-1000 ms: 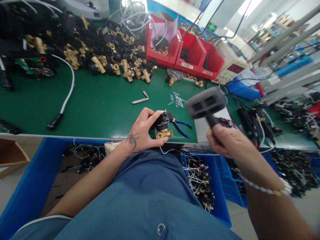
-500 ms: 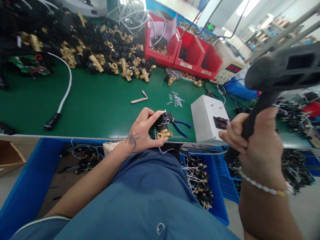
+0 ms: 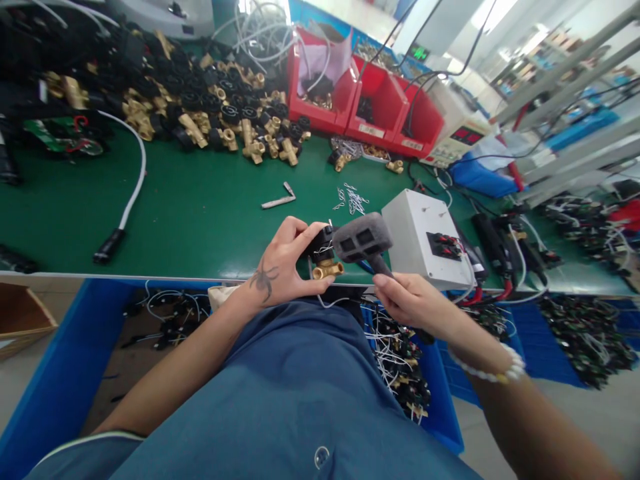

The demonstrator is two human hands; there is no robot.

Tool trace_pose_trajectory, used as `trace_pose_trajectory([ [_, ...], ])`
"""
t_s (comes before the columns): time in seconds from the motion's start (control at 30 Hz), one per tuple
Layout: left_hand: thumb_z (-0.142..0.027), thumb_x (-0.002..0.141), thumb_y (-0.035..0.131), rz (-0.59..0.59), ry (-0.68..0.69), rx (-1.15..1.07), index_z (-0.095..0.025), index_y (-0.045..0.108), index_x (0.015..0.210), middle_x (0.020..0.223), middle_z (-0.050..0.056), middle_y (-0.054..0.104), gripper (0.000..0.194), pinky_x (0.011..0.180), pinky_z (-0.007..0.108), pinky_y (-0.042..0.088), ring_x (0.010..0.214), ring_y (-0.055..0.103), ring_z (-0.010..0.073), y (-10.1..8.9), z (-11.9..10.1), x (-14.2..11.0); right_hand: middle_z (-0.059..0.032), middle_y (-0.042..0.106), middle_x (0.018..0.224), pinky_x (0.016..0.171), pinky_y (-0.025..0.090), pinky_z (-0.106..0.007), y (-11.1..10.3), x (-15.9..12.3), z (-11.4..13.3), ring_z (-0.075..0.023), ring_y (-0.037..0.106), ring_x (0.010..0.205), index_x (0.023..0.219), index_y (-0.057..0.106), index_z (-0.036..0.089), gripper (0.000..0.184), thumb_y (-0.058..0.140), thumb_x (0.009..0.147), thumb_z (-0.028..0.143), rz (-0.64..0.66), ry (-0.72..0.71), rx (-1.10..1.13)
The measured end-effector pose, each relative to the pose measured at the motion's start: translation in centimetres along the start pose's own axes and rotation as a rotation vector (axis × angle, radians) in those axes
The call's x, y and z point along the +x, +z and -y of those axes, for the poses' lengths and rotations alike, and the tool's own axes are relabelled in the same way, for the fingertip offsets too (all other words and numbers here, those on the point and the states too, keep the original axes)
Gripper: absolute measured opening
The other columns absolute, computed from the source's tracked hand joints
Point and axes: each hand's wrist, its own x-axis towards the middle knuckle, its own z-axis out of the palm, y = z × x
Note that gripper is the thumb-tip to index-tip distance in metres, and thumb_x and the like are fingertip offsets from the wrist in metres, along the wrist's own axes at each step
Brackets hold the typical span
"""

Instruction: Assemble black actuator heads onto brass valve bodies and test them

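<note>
My left hand (image 3: 285, 263) is closed around a brass valve (image 3: 327, 269) with a black housing (image 3: 321, 243) on top, at the front edge of the green bench. A bent wire clip shows against the housing. In my right hand (image 3: 407, 299) is a grey-headed mallet (image 3: 363, 238), gripped by its dark handle. The mallet's head is right beside the housing; whether they touch I cannot tell. Blue-handled pliers lie behind the mallet, mostly hidden by it. Farther back on the bench are small wire clips (image 3: 354, 200) and an L-shaped metal piece (image 3: 279, 197).
Brass valves (image 3: 250, 137) are heaped at the back left. Red bins (image 3: 373, 110) stand at the back. A white box (image 3: 417, 237) with a black terminal sits to the right. Below the bench edge are blue crates (image 3: 440, 400) holding cabled parts.
My right hand has swung the mallet down and leftward, from raised at the right to beside the black housing. My left hand stays in place on the valve.
</note>
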Motion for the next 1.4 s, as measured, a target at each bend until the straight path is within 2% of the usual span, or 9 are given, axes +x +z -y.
trace_pose_trajectory([
  [0.1, -0.040, 0.074, 0.075, 0.001, -0.021, -0.006, -0.017, 0.055, 0.135, 0.105, 0.006, 0.053, 0.068, 0.085, 0.036, 0.054, 0.094, 0.053, 0.0210, -0.1, -0.1, 0.0, 0.0032, 0.036, 0.043, 0.034, 0.016, -0.023, -0.6, 0.0, -0.1, -0.0058, 0.028, 0.036, 0.059, 0.045, 0.019, 0.070, 0.055, 0.084, 0.083, 0.013, 0.023, 0.029],
  [0.23, -0.042, 0.074, 0.076, 0.019, -0.011, 0.019, -0.018, 0.054, 0.137, 0.107, 0.007, 0.054, 0.071, 0.087, 0.038, 0.053, 0.097, 0.053, 0.0226, -0.1, -0.1, 0.0, 0.0077, 0.024, 0.043, 0.038, 0.016, -0.022, -0.8, -0.4, 0.6, -0.0042, 0.019, 0.035, 0.066, 0.043, 0.019, 0.065, 0.046, 0.094, 0.077, -0.313, -0.154, 0.213],
  [0.4, -0.040, 0.074, 0.075, -0.017, -0.004, -0.017, -0.015, 0.056, 0.134, 0.104, 0.007, 0.052, 0.068, 0.085, 0.037, 0.054, 0.093, 0.052, 0.0209, 0.2, 0.1, 0.0, 0.0037, 0.034, 0.041, 0.033, 0.018, -0.022, 0.5, 0.2, -0.1, -0.0056, 0.028, 0.035, 0.054, 0.043, 0.019, 0.074, 0.054, 0.081, 0.086, 0.056, 0.046, 0.058],
  [0.6, -0.041, 0.074, 0.075, -0.070, 0.041, -0.005, -0.015, 0.057, 0.134, 0.105, 0.007, 0.052, 0.069, 0.086, 0.037, 0.054, 0.095, 0.052, 0.0217, 0.7, 0.3, -0.1, 0.0068, 0.025, 0.043, 0.038, 0.015, -0.022, -0.5, -0.5, 0.6, -0.0050, 0.021, 0.036, 0.066, 0.046, 0.019, 0.061, 0.050, 0.094, 0.074, -0.338, -0.147, 0.232],
  [0.8, -0.040, 0.073, 0.076, -0.035, -0.015, -0.009, -0.019, 0.055, 0.135, 0.105, 0.006, 0.052, 0.069, 0.084, 0.036, 0.054, 0.093, 0.053, 0.0211, 0.3, 0.1, -0.1, 0.0030, 0.036, 0.045, 0.036, 0.019, -0.022, 0.6, 0.1, -0.2, -0.0057, 0.031, 0.038, 0.059, 0.042, 0.019, 0.073, 0.050, 0.083, 0.088, 0.044, 0.110, -0.042],
  [0.97, -0.040, 0.074, 0.076, -0.031, 0.032, 0.008, -0.015, 0.055, 0.135, 0.107, 0.008, 0.052, 0.069, 0.088, 0.038, 0.054, 0.098, 0.053, 0.0224, 0.3, 0.1, 0.0, 0.0075, 0.025, 0.043, 0.038, 0.015, -0.023, -0.1, -0.5, 0.4, -0.0045, 0.020, 0.036, 0.067, 0.043, 0.019, 0.061, 0.047, 0.096, 0.073, -0.362, -0.137, 0.203],
  [1.17, -0.040, 0.073, 0.076, -0.034, 0.005, -0.004, -0.016, 0.056, 0.135, 0.105, 0.006, 0.053, 0.070, 0.085, 0.036, 0.054, 0.095, 0.053, 0.0210, 0.4, 0.3, -0.2, 0.0031, 0.037, 0.045, 0.036, 0.019, -0.022, 0.9, 0.0, 0.0, -0.0050, 0.031, 0.038, 0.058, 0.043, 0.018, 0.072, 0.053, 0.083, 0.085, -0.001, 0.056, -0.006],
  [1.3, -0.040, 0.074, 0.075, -0.065, 0.043, -0.007, -0.014, 0.056, 0.135, 0.106, 0.007, 0.052, 0.069, 0.087, 0.037, 0.054, 0.096, 0.053, 0.0215, 0.6, 0.4, -0.1, 0.0069, 0.026, 0.043, 0.038, 0.015, -0.023, 0.1, -0.2, 0.7, -0.0043, 0.021, 0.036, 0.065, 0.043, 0.019, 0.063, 0.048, 0.094, 0.075, -0.356, -0.109, 0.153],
  [1.4, -0.038, 0.075, 0.075, -0.039, 0.052, -0.005, -0.010, 0.056, 0.135, 0.106, 0.008, 0.051, 0.069, 0.087, 0.038, 0.054, 0.097, 0.053, 0.0216, 0.4, 0.3, 0.0, 0.0071, 0.025, 0.042, 0.036, 0.015, -0.022, 0.5, 0.0, 0.8, -0.0039, 0.022, 0.034, 0.063, 0.039, 0.020, 0.066, 0.046, 0.092, 0.079, -0.272, -0.112, 0.147],
])
